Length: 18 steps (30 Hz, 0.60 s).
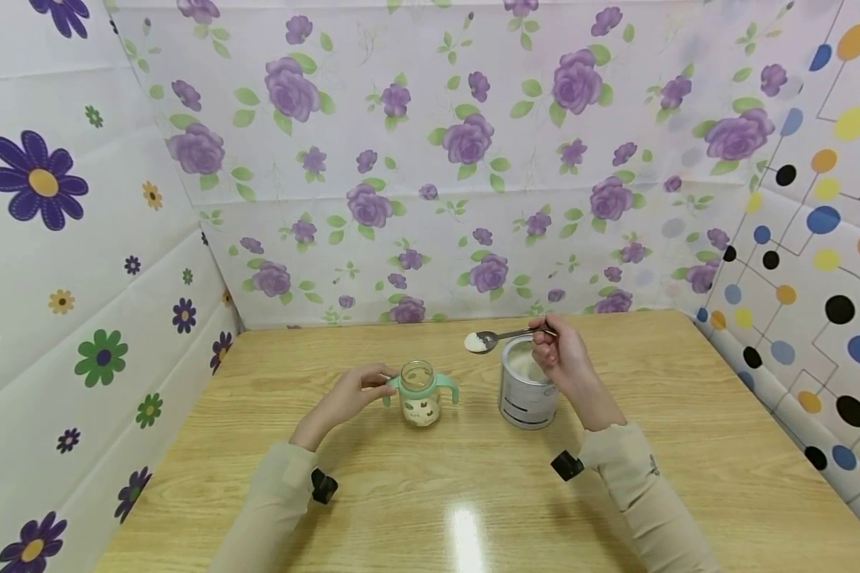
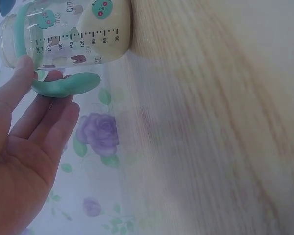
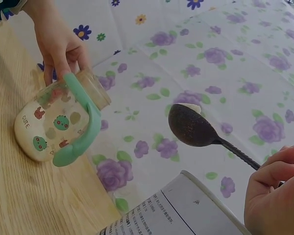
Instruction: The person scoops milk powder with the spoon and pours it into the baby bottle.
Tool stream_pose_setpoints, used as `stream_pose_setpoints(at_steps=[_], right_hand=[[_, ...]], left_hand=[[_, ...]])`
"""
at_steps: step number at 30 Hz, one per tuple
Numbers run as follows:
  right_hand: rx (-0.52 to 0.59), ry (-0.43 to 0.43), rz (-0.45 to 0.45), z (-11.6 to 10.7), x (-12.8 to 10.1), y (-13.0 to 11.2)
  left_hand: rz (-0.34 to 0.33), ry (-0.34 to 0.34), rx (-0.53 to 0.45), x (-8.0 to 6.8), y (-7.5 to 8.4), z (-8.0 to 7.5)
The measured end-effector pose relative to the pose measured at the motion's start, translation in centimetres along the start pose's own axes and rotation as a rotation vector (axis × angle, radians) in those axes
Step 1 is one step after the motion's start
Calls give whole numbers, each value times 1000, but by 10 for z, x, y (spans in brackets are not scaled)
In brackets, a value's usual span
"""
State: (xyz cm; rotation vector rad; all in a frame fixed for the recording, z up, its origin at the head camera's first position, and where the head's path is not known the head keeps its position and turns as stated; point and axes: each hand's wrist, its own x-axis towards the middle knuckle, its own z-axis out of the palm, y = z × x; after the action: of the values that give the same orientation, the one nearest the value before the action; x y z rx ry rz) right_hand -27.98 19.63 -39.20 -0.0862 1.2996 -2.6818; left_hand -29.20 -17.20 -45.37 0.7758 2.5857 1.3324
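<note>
A clear baby bottle [image 1: 421, 410] with a green collar and two green handles stands uncapped on the table, pale contents in its lower part. My left hand [image 1: 351, 395] holds it by the left handle [image 2: 63, 85], thumb against the collar and fingers behind the handle. My right hand [image 1: 564, 358] grips the handle of a dark metal spoon [image 3: 193, 128]. White powder [image 1: 476, 343] is heaped in the spoon's bowl, which hangs level between the bottle and an open can [image 1: 527, 404], higher than the bottle's mouth. The right hand is over the can's rim and hides part of its opening.
The wooden table [image 1: 430, 493] meets a flowered cloth [image 1: 401, 199] at its back edge. Patterned cloths also hang at the left and right sides. A black wrist camera [image 1: 322, 485] is on the left sleeve and another [image 1: 567, 465] on the right.
</note>
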Motion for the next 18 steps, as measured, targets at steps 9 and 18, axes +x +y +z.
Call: stream_pose_setpoints(at_steps=[9, 18], right_hand=[[-18, 4, 8, 3, 0, 3], [-22, -13, 19, 4, 0, 4]], left_hand=[[-14, -7, 9, 1, 0, 0], [-11, -5, 17, 2, -2, -1]])
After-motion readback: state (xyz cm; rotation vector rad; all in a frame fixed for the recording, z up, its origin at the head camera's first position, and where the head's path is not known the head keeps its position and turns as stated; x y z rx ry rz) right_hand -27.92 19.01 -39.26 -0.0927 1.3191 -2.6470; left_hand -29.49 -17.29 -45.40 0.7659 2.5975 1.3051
